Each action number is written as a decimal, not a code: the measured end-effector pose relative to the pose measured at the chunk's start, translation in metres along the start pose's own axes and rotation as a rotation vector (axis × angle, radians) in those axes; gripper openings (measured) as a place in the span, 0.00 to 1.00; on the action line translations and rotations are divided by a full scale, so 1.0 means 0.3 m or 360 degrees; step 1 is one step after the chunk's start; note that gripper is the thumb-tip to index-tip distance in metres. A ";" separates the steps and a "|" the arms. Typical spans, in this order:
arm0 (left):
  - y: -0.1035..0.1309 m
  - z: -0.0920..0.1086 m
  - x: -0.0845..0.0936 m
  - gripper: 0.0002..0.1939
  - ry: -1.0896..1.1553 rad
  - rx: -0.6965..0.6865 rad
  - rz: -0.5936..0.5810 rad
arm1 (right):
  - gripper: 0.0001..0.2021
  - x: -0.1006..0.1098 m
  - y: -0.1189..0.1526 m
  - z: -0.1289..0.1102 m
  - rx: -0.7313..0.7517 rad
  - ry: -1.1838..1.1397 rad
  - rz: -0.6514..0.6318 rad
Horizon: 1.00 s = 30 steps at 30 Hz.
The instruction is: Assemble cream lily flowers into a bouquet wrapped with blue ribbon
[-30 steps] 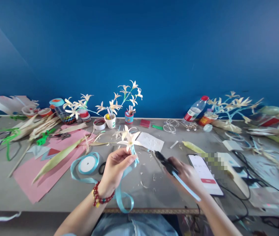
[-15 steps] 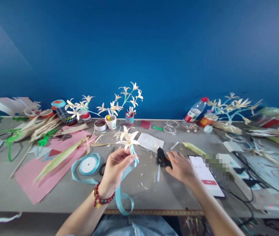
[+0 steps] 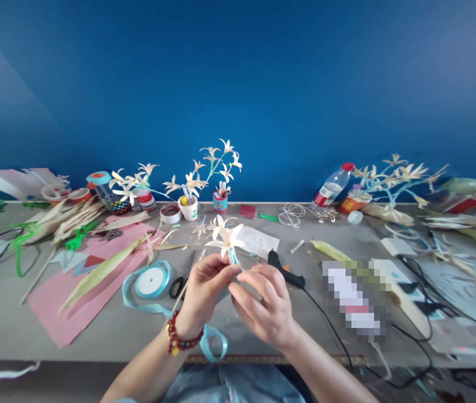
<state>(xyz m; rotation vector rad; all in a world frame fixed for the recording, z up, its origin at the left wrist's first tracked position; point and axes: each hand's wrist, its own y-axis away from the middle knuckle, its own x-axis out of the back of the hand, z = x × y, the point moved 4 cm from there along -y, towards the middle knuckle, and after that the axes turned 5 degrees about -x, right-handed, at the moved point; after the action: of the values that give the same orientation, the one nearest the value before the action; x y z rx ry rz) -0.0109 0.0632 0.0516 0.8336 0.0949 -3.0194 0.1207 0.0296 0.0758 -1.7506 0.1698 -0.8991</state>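
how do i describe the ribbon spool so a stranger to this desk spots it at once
On the grey table, go right from the big pink paper and stop before the person's left hand. There lies the ribbon spool, flat, round, wound in light blue ribbon that loops loosely at its left. The tape roll behind it has a wide open centre; the spool's face is almost solid white.

On your flat grey table (image 3: 107, 338): a black, pistol-shaped, plastic glue gun (image 3: 289, 276) (corded) and flat pink paper (image 3: 68, 320).
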 end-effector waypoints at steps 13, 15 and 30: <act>0.005 0.011 -0.007 0.04 -0.0027 -0.0066 -0.0130 | 0.10 0.033 -0.001 0.017 -0.0174 -0.0243 0.0209; 0.007 0.017 -0.008 0.04 -0.0072 -0.0093 -0.0148 | 0.11 0.037 -0.002 0.019 -0.0212 -0.0309 0.0208; 0.023 0.042 -0.012 0.06 -0.0331 -0.0071 -0.0145 | 0.12 0.013 0.049 0.054 -0.0815 -0.0879 0.0166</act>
<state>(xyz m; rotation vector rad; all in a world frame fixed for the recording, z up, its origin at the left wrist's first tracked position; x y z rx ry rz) -0.0140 0.0557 0.0637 0.5220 0.2023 -3.1539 0.1384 0.0342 0.0631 -2.3747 0.1304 -0.2764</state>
